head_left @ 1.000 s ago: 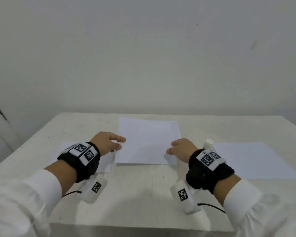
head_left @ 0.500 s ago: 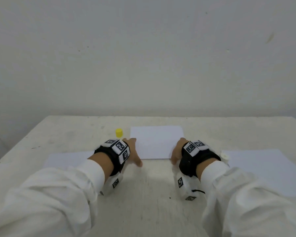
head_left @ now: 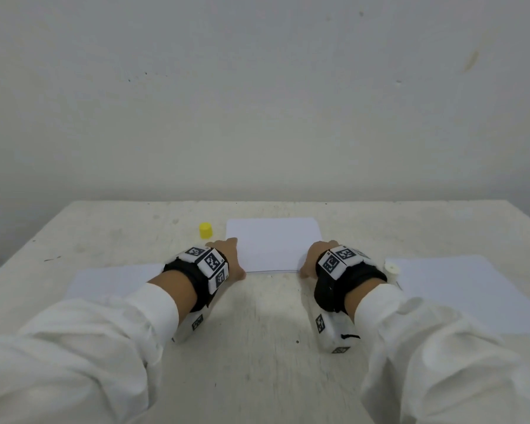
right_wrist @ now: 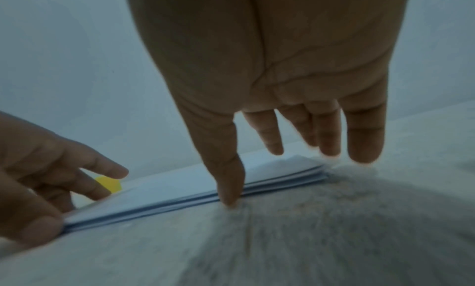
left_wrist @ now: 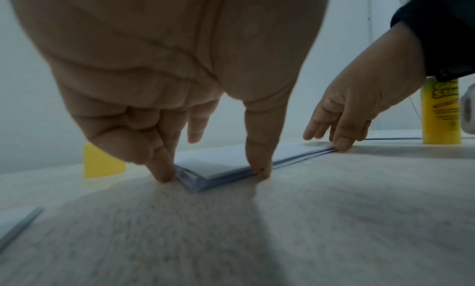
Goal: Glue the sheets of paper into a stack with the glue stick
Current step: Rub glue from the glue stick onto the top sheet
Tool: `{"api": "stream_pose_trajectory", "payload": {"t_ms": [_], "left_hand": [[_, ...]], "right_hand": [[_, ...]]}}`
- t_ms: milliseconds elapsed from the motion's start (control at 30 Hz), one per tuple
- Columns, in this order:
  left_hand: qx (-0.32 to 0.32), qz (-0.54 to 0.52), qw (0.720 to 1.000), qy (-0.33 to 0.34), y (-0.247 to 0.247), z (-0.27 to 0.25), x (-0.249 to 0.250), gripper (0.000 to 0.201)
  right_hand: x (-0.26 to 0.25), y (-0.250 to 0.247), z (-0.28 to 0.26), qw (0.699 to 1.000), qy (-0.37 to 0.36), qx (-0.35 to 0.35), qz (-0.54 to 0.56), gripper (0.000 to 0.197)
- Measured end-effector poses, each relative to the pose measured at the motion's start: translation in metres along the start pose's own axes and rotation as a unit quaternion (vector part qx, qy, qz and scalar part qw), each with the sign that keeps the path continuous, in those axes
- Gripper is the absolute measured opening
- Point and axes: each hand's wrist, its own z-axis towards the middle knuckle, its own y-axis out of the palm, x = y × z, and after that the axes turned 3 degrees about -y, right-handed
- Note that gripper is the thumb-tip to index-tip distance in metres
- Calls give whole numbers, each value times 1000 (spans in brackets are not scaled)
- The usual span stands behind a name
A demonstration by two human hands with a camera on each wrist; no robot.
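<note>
White long sleeves (head_left: 83, 341) and black wristbands with square-patterned markers (head_left: 210, 264) occupy the foreground above a pale, scuffed table (head_left: 257, 347). Left hand (head_left: 227, 258): straight fingers and thumb set against the near-left corner of the stack of white paper sheets (head_left: 273, 243), grasping nothing. Right hand (head_left: 311, 258): relaxed, extended fingers, thumb tip touching the stack's near edge at the right corner, likewise holding nothing. Loose white sheets lie at left (head_left: 114, 280) and right (head_left: 471, 289). Upright yellow glue stick (left_wrist: 440, 111), uncapped, beside the right wrist. Yellow cap (head_left: 205, 230) stands beyond the left hand.
</note>
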Motion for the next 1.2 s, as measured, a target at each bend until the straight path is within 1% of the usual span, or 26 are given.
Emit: {"api": "stream_pose_trajectory", "payload": {"t_ms": [33, 100, 133, 167, 200, 233, 267, 333, 400, 500, 533, 567, 633, 700, 733, 800, 900, 967, 1000, 1033, 1067, 1133, 1167, 1200], "left_hand": [[9, 16, 1000, -5, 1, -4, 1, 75], [32, 45, 998, -5, 1, -16, 7, 73], [42, 54, 998, 5, 1, -24, 12, 71], [45, 58, 997, 20, 0, -32, 19, 67], [39, 61, 997, 40, -2, -42, 27, 62], [22, 61, 996, 62, -2, -52, 37, 55], [1, 57, 995, 86, -1, -62, 47, 46], [-31, 42, 989, 135, 5, -79, 67, 29], [-49, 23, 983, 175, 14, -95, 90, 24], [-79, 7, 971, 225, 25, -119, 131, 28], [-85, 4, 967, 242, 29, -127, 146, 29], [-88, 3, 962, 257, 31, -135, 162, 30], [-80, 1, 957, 279, 38, -145, 193, 32], [-59, 0, 956, 289, 42, -151, 224, 35], [-47, 1, 956, 289, 41, -152, 239, 37], [-19, 5, 959, 282, 38, -149, 266, 43], [-3, -8, 971, 237, 35, -127, 300, 58], [0, -23, 981, 193, 35, -112, 318, 59], [-3, -25, 985, 173, 34, -107, 325, 56], [-9, -11, 987, 157, 33, -103, 330, 53], [-12, 16, 989, 148, 34, -98, 335, 52], [-5, 79, 988, 130, 34, -89, 339, 59], [-7, 90, 989, 118, 34, -84, 341, 66], [-9, 93, 990, 104, 37, -76, 343, 73]], "right_hand": [[0, 1, -4, 1000, -7, 14, 13, 25], [0, 10, -10, 999, -24, 22, 42, 44], [0, 12, -15, 998, -41, 11, 50, 50], [0, 13, -25, 997, -55, -5, 59, 45], [3, 15, -32, 995, -69, -19, 69, 34], [7, 17, -43, 994, -76, -22, 71, 32], [13, 21, -52, 994, -83, -27, 70, 36], [34, 30, -69, 992, -100, -42, 66, 33], [60, 37, -83, 991, -106, -63, 52, 34], [105, 47, -99, 992, -95, -86, 15, 23], [120, 47, -104, 993, -86, -83, 6, 20], [138, 47, -105, 995, -67, -76, 1, 19], [175, 46, -100, 998, -27, -50, -17, 23], [214, 38, -92, 998, 10, -24, -51, 20], [232, 34, -87, 997, 35, -6, -66, 21], [267, 34, -71, 993, 80, 10, -88, 40], [310, 44, -42, 991, 92, -19, -99, 52], [327, 55, -26, 991, 84, -17, -102, 62], [333, 60, -20, 992, 83, -9, -91, 63], [342, 69, -2, 992, 77, -12, -100, 60], [337, 67, -12, 991, 73, -9, -109, 56], [332, 69, -14, 990, 59, 6, -127, 55], [332, 69, -14, 990, 60, -12, -123, 53], [334, 71, -10, 990, 47, -12, -129, 49]]}}
